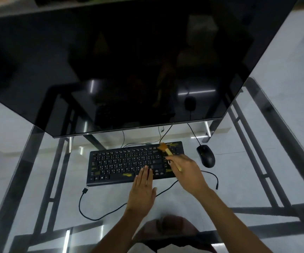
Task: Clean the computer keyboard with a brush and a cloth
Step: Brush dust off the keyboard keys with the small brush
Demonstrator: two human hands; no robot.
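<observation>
A black keyboard with a few yellow keys lies on the glass desk in the middle of the head view. My right hand grips a wooden-handled brush; its orange-brown bristles rest on the keyboard's upper right area, near the number pad. My left hand lies flat with straight fingers, its fingertips pressing on the keyboard's lower right keys and front edge. No cloth is in view.
A large dark monitor hangs over the far half of the desk. A black mouse sits right of the keyboard. A loose black USB cable curls on the glass desk in front of the keyboard.
</observation>
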